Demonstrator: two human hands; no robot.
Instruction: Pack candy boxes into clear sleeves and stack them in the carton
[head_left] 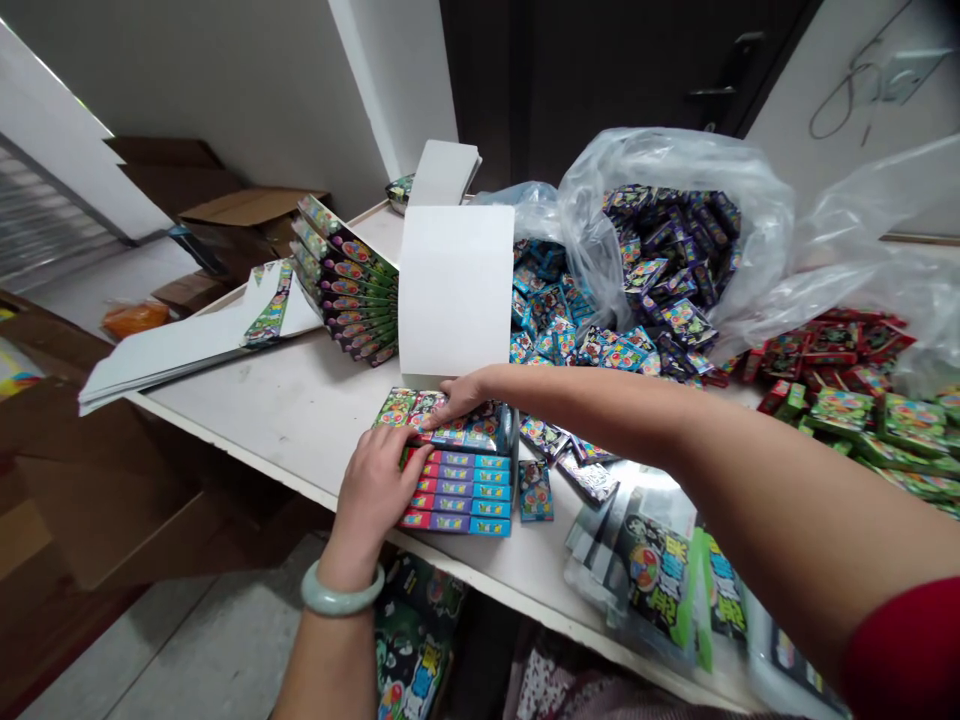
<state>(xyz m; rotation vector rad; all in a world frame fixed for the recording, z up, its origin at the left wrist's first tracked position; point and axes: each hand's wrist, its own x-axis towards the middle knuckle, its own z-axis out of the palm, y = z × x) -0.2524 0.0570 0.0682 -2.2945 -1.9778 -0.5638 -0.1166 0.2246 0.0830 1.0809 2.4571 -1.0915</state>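
A block of small colourful boxes [455, 492], in several rows of red, purple and blue, stands at the table's front edge. My left hand [377, 478], with a pale bangle at the wrist, rests on its left side, fingers bent over the top. My right hand [459, 397] reaches across from the right, its fingers pressing on the boxes in the upper row. Both hands are closed against the boxes. Just behind stands a white card panel [456, 290]. One loose small box [535, 490] lies to the right of the block.
Fanned printed cartons [352, 290] and flat white card [180, 345] lie left. Plastic bags hold purple boxes [675, 260] and blue boxes [551, 300]; red [832, 345] and green boxes [870, 425] lie right. Printed pouches [660, 570] are at the front edge; cardboard boxes [82, 490] stand beyond the table.
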